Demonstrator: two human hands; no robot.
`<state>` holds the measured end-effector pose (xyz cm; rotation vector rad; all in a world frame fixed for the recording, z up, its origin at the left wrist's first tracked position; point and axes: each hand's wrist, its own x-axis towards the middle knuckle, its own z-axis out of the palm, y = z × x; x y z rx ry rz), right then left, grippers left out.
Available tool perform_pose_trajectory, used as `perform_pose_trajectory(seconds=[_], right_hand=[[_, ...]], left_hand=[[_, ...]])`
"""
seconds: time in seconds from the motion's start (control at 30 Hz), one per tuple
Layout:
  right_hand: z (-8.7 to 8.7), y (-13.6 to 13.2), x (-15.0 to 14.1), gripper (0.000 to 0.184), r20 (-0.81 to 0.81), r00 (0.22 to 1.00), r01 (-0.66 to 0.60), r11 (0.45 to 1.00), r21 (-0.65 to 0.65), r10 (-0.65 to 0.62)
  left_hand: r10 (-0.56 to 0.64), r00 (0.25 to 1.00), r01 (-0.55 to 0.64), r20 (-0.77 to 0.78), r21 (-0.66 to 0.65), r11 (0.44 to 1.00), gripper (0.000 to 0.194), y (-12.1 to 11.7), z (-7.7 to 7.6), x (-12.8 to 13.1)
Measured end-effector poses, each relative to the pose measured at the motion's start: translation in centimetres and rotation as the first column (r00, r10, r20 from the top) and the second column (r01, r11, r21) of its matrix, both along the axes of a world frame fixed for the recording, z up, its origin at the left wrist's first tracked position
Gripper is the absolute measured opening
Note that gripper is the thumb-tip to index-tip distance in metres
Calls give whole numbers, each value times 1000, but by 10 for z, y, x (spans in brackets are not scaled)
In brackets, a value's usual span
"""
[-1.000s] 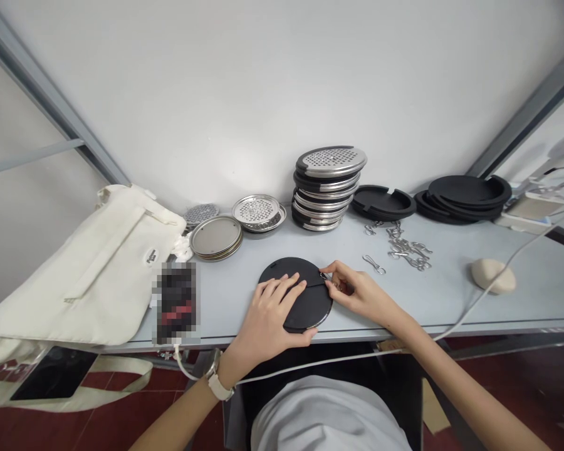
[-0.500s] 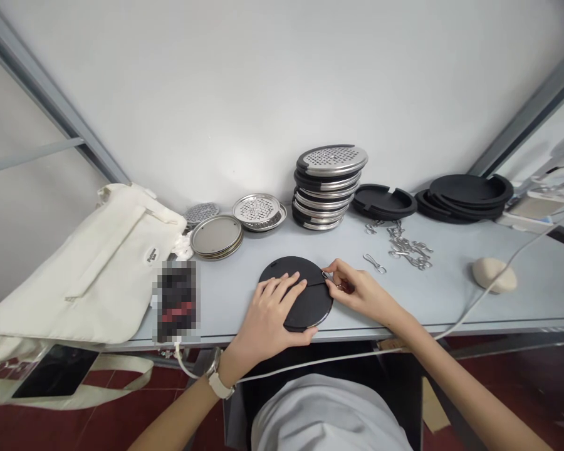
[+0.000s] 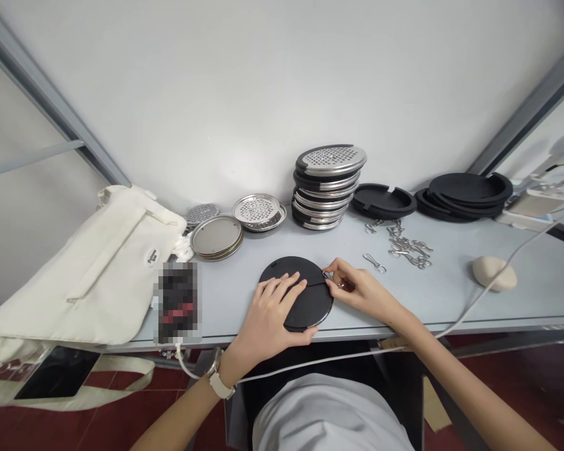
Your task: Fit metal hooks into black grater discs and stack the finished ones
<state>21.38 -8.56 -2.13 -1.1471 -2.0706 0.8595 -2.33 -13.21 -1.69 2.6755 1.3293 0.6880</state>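
Tall stack (image 3: 328,188) behind seemingly passable gap (image 3: 310,243)

A: ok what's the person got at lower centre of the frame?
B: left hand (image 3: 270,316) spread over a round black disc (image 3: 313,307), right hand (image 3: 360,293) pinching a small metal clip (image 3: 325,275) at its right edge. can't see all of the clip, fingers cover it
A: and behind, just above centre?
B: tall stack of metal-and-black discs (image 3: 328,193), holey one on top. loose clips (image 3: 408,255) lie in a heap right of centre
A: far left?
B: cream bag (image 3: 108,263) lol
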Motion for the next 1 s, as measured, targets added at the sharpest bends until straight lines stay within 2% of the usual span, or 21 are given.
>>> perform_pose_trajectory(seconds=[0.7,1.0], right_hand=[[1,0,1,22,-79,997,-24,998,-64,19],[2,-1,0,19,-85,996,-39,995,-91,31]], left_hand=[[-2,1000,2,2,-5,1000,74,0,0,0],[2,1000,-2,6,-16,1000,73,-1,0,0]])
